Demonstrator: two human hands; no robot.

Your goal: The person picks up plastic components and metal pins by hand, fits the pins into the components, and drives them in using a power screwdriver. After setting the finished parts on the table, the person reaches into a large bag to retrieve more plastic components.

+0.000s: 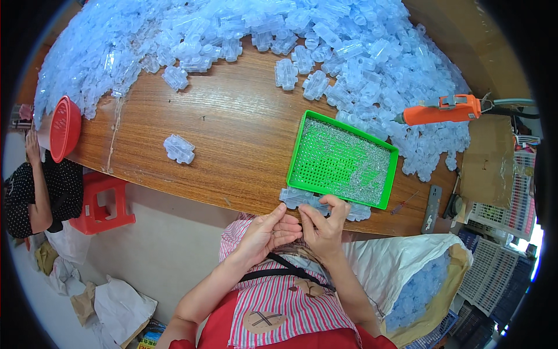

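Observation:
At the table's front edge, my left hand (269,234) lies palm up with its fingers stretched out and slightly cupped; I cannot make out anything in the palm. Close beside it, my right hand (323,231) has thumb and fingertips pinched together over the left fingers. Whatever the pinch holds is too small to tell. Just beyond both hands, a row of clear plastic pieces (294,198) lies along the near side of a green tray (295,152). The tray has a perforated bottom and contains many small silvery metal parts, perhaps screws.
A large heap of clear plastic pieces (372,70) covers the back. One loose piece (179,149) lies mid-table. An orange electric screwdriver (442,110) hangs right. A red basket (65,129), red stool (104,203) and another person's arm (38,186) are left; an open sack (418,285) stands right.

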